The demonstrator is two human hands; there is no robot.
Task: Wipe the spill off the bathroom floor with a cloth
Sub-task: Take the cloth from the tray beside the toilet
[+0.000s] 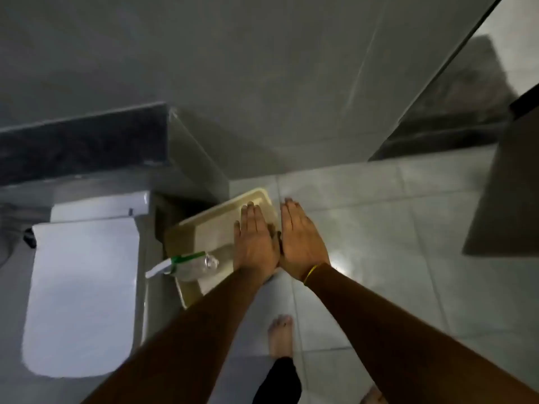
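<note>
I look down at a pale tiled bathroom floor [364, 228]. My left hand [255, 239] and my right hand [302, 237] are stretched out flat side by side, palms down, fingers together, holding nothing. Beneath my left hand a cream tray [210, 225] lies on the floor. A clear spray bottle [189, 265] with a green and white nozzle lies on its side in the tray. No cloth is in sight, and I cannot make out a spill; a bright glare shows on the tiles right of my right wrist.
A white toilet [81, 293] with its lid down stands at the left, close to the tray. A grey wall [262, 83] rises ahead and a glass partition [455, 91] runs at the right. My bare foot [280, 333] stands on the tiles below my arms.
</note>
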